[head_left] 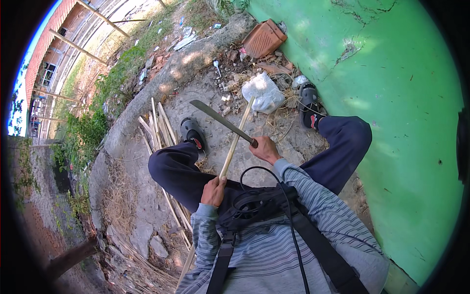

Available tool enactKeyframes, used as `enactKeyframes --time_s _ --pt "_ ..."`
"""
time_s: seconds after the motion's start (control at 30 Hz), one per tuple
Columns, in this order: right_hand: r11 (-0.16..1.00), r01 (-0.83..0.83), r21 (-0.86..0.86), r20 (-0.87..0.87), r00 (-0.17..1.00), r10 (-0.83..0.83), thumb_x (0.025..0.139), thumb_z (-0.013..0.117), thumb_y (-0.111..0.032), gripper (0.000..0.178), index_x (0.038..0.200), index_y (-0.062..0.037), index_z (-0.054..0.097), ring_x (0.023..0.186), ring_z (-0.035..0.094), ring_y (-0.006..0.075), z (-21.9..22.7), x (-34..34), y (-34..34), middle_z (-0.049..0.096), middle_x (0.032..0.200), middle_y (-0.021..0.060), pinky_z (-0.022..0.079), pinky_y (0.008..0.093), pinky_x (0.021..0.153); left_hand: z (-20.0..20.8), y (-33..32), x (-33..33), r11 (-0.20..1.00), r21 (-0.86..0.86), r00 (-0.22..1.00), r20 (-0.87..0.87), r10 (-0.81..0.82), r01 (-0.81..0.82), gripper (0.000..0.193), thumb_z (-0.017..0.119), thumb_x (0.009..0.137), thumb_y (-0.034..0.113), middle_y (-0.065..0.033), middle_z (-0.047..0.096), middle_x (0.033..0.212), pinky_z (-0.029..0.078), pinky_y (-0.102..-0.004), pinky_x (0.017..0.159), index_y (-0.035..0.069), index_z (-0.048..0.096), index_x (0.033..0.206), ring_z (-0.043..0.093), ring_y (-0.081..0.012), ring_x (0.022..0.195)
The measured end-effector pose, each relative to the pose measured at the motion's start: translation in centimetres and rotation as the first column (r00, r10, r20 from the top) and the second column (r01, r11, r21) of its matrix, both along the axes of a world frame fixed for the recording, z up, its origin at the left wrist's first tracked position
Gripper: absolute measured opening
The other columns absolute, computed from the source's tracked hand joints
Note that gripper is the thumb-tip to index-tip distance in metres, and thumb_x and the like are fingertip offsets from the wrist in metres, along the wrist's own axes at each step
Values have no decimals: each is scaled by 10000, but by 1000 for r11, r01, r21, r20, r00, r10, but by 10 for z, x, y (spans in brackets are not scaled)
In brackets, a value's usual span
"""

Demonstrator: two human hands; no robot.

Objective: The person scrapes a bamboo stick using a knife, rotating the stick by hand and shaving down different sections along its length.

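Note:
My left hand (213, 191) is closed round the near part of a long, pale bamboo strip (233, 146), which slants up and away between my legs. In my right hand (266, 150) is the handle of a machete (219, 118). Its dark, straight blade points to the far left and crosses the strip; whether the edge touches the strip I cannot tell. The strip's far end lies in front of a whitish plastic bag (263, 92). More split strips (160, 126) lie in a bundle beside my left leg.
A green wall (391, 122) rises close on my right. Ahead stands an orange clay block (264, 39) amid rubble and litter. A raised concrete kerb (147, 100) curves along the left, with plants (85, 132) beyond it. A black cable (293, 215) hangs over my front.

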State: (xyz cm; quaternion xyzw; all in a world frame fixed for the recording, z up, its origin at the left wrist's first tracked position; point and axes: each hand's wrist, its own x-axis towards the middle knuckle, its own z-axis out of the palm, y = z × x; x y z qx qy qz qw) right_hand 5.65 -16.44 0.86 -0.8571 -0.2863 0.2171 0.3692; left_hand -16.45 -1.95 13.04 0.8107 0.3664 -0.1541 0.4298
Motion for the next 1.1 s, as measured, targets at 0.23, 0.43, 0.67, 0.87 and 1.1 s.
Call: enactKeyframes --time_s 0.23,0.43,0.67,0.87,1.1 --pt "998 -42 37 41 998 41 778 686 -275 200 805 -77 688 714 674 405 2 -14 -4 678 730 176 529 490 655 -15 9 -7 997 -67 1000 15 27 -26 486 482 1021 422 -217 590 742 454 -445 704 -40 616 946 609 -364 735" --pt "996 33 80 -18 999 -32 784 682 -254 199 781 -55 666 685 660 413 -10 -3 1 656 688 178 520 495 645 -22 8 -17 993 -108 999 -1 53 -53 499 481 1020 430 -198 555 710 439 -429 673 -46 587 916 539 -315 667" --pt "998 21 67 37 999 -23 776 691 -300 233 826 -73 685 688 668 402 -11 14 -5 663 706 173 527 494 646 -9 9 -23 992 -115 998 2 56 -56 498 495 1023 430 -135 524 651 416 -413 624 -42 583 890 516 -236 628" --pt "999 24 43 -22 999 -23 800 686 -298 234 848 -69 693 724 679 388 -5 2 -2 685 762 168 528 491 667 -13 10 -29 970 -213 993 -16 118 -119 487 492 1030 421 -113 506 634 400 -403 599 -30 562 861 492 -209 605" --pt "991 129 -33 29 991 -128 802 681 -305 233 837 -75 688 736 679 404 -15 41 -10 685 766 188 533 485 665 12 9 -43 990 -138 999 4 37 -36 421 522 1039 390 49 411 657 320 -288 537 34 540 814 379 -67 600"
